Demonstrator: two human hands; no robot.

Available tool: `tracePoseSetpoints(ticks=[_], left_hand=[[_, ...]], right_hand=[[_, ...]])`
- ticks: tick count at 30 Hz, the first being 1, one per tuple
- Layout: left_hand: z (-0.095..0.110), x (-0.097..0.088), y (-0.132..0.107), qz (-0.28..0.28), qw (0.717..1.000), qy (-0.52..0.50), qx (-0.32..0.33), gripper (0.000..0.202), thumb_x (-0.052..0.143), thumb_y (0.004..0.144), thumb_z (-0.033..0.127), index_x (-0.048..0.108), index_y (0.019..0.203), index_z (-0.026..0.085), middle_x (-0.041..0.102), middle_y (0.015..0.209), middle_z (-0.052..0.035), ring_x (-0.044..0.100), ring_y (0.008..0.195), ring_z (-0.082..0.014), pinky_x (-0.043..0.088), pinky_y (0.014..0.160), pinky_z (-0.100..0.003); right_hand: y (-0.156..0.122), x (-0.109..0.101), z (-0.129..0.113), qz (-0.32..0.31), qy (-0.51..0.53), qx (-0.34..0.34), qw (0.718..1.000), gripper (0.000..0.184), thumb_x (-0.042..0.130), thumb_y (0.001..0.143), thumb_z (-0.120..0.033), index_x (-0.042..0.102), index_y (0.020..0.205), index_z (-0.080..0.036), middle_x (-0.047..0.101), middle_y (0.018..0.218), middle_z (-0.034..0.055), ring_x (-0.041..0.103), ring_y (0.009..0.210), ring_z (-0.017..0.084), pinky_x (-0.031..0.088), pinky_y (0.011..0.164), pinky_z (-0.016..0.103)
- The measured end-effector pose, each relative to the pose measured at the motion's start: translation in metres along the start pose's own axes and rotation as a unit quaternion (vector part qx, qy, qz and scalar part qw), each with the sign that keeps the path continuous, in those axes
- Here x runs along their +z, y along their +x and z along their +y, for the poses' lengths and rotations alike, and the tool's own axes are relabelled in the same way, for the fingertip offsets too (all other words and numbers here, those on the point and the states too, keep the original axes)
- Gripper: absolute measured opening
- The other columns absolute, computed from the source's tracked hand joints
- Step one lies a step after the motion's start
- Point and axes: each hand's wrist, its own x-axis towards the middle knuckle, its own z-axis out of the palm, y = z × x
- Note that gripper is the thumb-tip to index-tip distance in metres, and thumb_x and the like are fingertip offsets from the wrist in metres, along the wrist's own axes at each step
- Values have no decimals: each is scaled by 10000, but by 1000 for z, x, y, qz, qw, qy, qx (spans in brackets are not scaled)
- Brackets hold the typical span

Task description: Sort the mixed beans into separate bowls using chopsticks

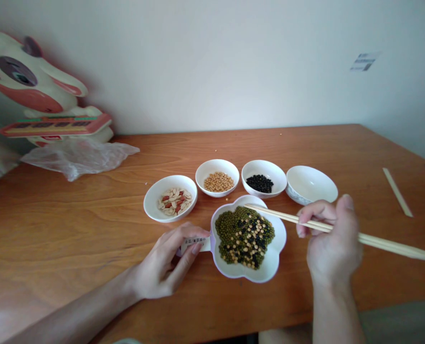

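One flower-shaped dish (272, 258) marks the centre of our clock, with twelve toward the wall. At nine, our left hand (160, 263) pinches its handle (205, 244) between thumb and fingers; at three, our right hand (336, 243) grasps the chopsticks (284, 216), their tips over the dish's far side, whether touching a bean we cannot tell. We judge the dish light and stiff, perhaps plastic, best taken by that handle and kept level, since its loose load would slide. The chopsticks should feel light and rigid, held well back from the tips. The green beans (228, 224), with black and yellow ones mixed among them, look hard, round and slippery, so each wants a gentle pinch across its middle. We count two chopsticks and four white bowls: a seed bowl (152, 198) at ten, a yellow-bean bowl (217, 166) at eleven, a black-bean bowl (262, 167) between twelve and one, and a fourth bowl (310, 184) between one and two. The beans are too many to count. Farther out lie one pale strip (397, 192) between two and three, and one clear bag (86, 157) at ten, below one cow toy (31, 98).
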Motion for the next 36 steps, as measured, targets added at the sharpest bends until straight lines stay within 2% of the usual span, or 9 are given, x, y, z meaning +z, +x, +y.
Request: tracePoseSetpoints(ticks=[9,15,17,22,26,28,31,33,36], left_hand=[[0,0,2,9,1000,-14,-7,297,524,1064,134,585,1343,214,743,1061,-75,716,896,-166,569,785,-235],[2,-3,4,-2,998,-39,-45,230,499,1096,196,630,1284,213,753,1060,-66,699,850,-150,547,747,-222],[2,-3,5,-27,996,-55,-65,209,483,1109,224,628,1259,213,742,1039,-58,665,800,-135,530,719,-219],[2,-2,6,-112,984,-91,-107,225,469,1126,300,611,1260,188,656,827,-4,513,622,-102,436,580,-200],[4,-3,7,-137,983,-60,-102,230,491,1116,282,577,1308,189,708,893,-21,574,646,-108,463,592,-198],[6,-3,7,-138,986,-31,-88,230,496,1105,233,570,1322,213,731,950,-22,629,691,-112,514,644,-197],[6,0,6,-115,993,27,-21,302,496,1081,147,555,1363,238,742,1140,-57,722,919,-145,592,833,-228],[6,3,6,-105,990,86,35,372,491,1071,104,536,1415,238,712,1271,-95,720,1093,-177,605,945,-274],[8,8,6,-97,975,185,77,416,514,1070,104,528,1466,230,646,1431,-146,684,1238,-223,616,1005,-340]], right_hand=[[1,-2,2,-7,6,-4,1000,743,381,1038,-669,604,495,-215,532,462,29,484,455,139,344,481,318],[3,-1,0,-17,51,-1,999,726,412,1028,-668,613,497,-215,523,459,23,490,460,139,353,479,311],[4,-1,1,-18,58,0,998,722,416,1028,-660,613,493,-216,516,450,22,486,453,137,350,473,309],[5,-1,3,-21,67,1,998,717,424,1029,-657,608,499,-212,511,445,22,492,447,134,351,464,302],[6,-1,3,-25,74,7,997,710,438,1028,-657,610,506,-207,528,463,22,480,428,120,347,447,294],[5,-1,3,-23,78,6,997,704,438,1035,-643,611,511,-206,528,470,21,478,428,116,346,443,290],[3,-1,1,-26,84,8,996,692,433,1050,-615,610,522,-203,527,483,16,474,436,110,351,451,284],[2,-1,1,-27,88,11,996,690,431,1053,-612,608,527,-201,528,490,13,472,439,107,348,452,280],[3,-3,1,-23,95,19,995,684,442,1045,-612,608,523,-202,530,489,13,469,439,107,340,447,279]])
